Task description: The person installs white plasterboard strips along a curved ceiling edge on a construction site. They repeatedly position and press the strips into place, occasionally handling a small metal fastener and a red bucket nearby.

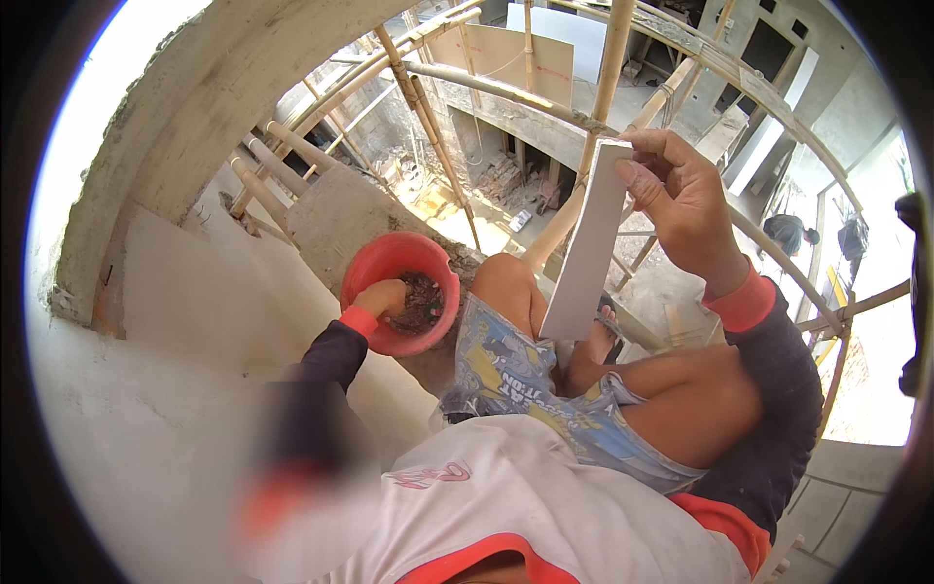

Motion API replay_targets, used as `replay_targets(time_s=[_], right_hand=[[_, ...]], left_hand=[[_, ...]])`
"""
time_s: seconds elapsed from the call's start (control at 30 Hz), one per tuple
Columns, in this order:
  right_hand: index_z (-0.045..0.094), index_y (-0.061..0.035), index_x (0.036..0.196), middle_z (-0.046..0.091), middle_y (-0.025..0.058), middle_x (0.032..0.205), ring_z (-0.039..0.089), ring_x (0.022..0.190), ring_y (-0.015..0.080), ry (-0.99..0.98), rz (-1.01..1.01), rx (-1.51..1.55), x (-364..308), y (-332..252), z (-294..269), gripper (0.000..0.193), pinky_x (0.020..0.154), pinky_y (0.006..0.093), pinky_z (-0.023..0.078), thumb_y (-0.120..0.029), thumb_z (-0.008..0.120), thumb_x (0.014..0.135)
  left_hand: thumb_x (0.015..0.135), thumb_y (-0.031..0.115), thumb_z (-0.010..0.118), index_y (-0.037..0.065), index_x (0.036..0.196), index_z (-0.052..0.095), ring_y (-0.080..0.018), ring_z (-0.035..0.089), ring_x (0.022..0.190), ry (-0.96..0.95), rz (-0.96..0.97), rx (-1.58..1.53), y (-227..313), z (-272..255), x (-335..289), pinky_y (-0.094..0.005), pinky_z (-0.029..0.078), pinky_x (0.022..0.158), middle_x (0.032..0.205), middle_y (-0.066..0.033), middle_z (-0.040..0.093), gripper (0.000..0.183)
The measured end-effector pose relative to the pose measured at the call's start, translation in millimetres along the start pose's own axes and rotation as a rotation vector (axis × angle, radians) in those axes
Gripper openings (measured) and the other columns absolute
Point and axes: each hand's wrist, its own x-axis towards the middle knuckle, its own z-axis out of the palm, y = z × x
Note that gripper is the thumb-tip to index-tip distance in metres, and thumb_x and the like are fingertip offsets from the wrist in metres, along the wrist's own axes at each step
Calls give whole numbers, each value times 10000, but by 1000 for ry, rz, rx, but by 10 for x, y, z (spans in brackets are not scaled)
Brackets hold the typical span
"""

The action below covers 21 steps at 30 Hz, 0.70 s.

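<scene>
My right hand (pixel 686 200) is raised in front of my knees. Its thumb and fingers pinch the upper end of a long, thin, pale grey strip of board (pixel 589 248), which hangs down at a slant with its lower end near my knee. My left hand (pixel 386 296) reaches into a red plastic bucket (pixel 394 251) to the left of my legs. Dark, crumbly debris (pixel 424 295) lies in the bottom of the bucket. The left fingers are hidden inside it, so their grip does not show.
The bucket stands on a rough concrete ledge (pixel 336 209). A plastered wall (pixel 195 360) runs along my left. Bamboo scaffold poles (pixel 428 127) cross ahead and to the right. Beyond them is a drop to a lower level with rubble (pixel 501 180).
</scene>
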Motion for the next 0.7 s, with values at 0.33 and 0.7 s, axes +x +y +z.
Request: replay_targets(time_s=[0.33,0.7], right_hand=[[606,37,1215,649,78,986,620,887,123,6,24,65,97,54,87,288,808,271,536,-75,664,956],[594,2,1233,630,80,998,620,879,125,28,2,90,85,67,118,291,788,281,539,-67,659,957]], left_hand=[[951,-24,656,-47,1026,675,-151,716,917,833,797,-1185,1294,-2379,-1982,-277,579,852,954,-72,726,81],[905,-4,719,-33,969,731,-104,703,849,1048,915,-1081,1805,-2743,-2087,-248,574,789,889,-55,753,71]])
